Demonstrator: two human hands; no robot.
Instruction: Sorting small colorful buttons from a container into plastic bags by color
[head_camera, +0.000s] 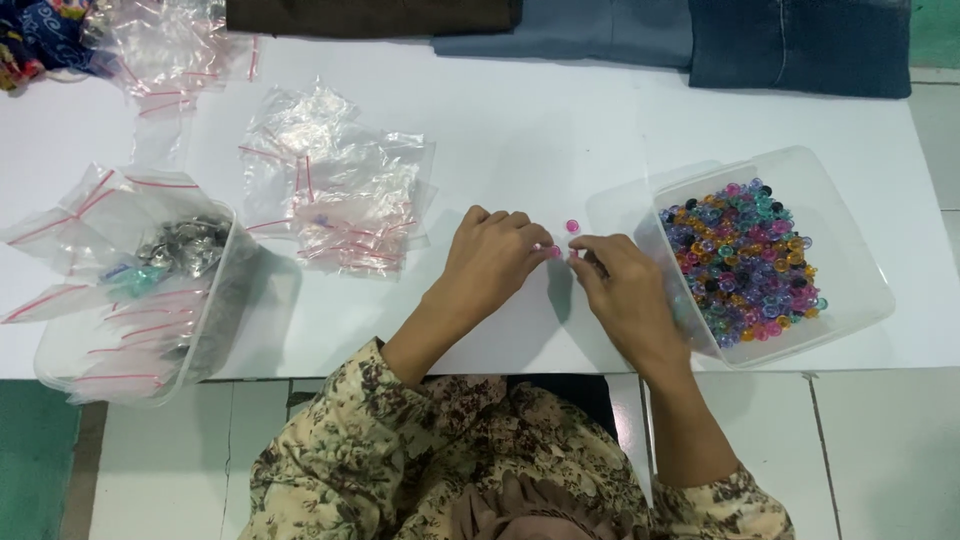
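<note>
My left hand (490, 262) and my right hand (622, 290) meet over the white table (520, 130), fingertips nearly touching. Between the fingertips small pink beads (556, 250) are pinched; one more pink bead (572, 226) lies on the table just above them. A clear plastic tub (850, 240) to the right of my right hand holds many colourful beads (740, 260). What exactly each hand grips is partly hidden by the fingers.
A pile of small clear zip bags (340, 190) lies left of my hands. At the far left a clear tub (130, 330) holds more bags and dark items. Folded brown, grey and blue fabrics (800, 45) lie along the far edge.
</note>
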